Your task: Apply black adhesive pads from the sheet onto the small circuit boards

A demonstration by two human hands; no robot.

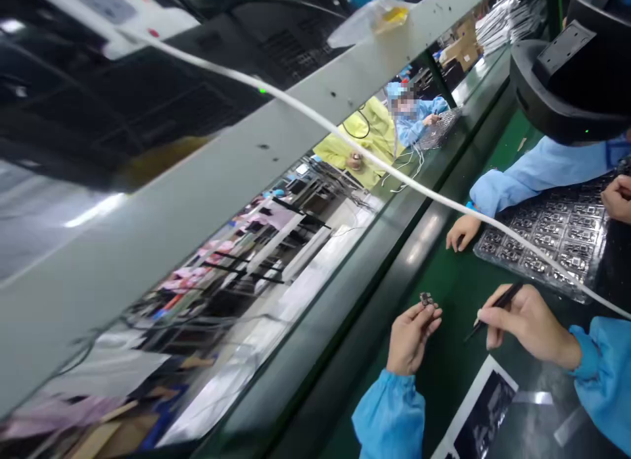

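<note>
Head view: small part (426,299) over green bench (456,291), pinched between thumb and fingers of left hand (410,337). Right hand (532,324) closed round black tool (505,297), tip apart from part. Part likely light, stiff, fragile; hold by edges. Loaded tray (532,277) beyond, near co-worker's hand (463,232).

The left side is smeared by blur: the grey beam (148,229) is softened, and the clutter (197,294) below it is poorly resolved. A white streak is seen above the beam, against dimness. Pale glare is thrown back by the green work surface (453,347), the clear tray (537,279) and 1 clear strip (535,398). The left hand (413,331) and right hand (530,321) are evenly lit and rendered more sharply. A distant worker's face (404,105) is pixelated.
</note>
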